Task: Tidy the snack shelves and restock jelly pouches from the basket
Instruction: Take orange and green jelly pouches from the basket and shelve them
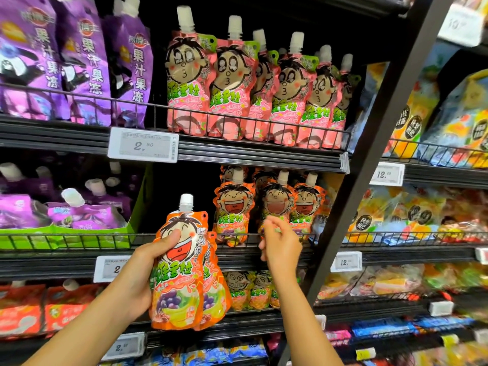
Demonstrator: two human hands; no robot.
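- Orange jelly pouches [182,270], at least two stacked face-forward, were held upright in the left hand [142,270], thumb curled over the front of the top pouch and the other fingers wrapped out of sight behind.
- The right hand [280,244] hovered at the wire rail [79,237] of the middle shelf, just in front of the orange pouches on the shelf [266,207]; its fingers looked loosely bent and a little apart, but motion blur kept me from telling whether they pinched anything.
- Shelf stock of the same flavour stood in a short row to the right of a dark gap, so the held pouches probably belonged in that gap.
- Doing the step well likely meant straightening the standing row first, then passing one pouch at a time over the rail, cap up and face outward.
- Pink pouches [250,85] above showed the neat overlap to match.
- The basket was not in view.
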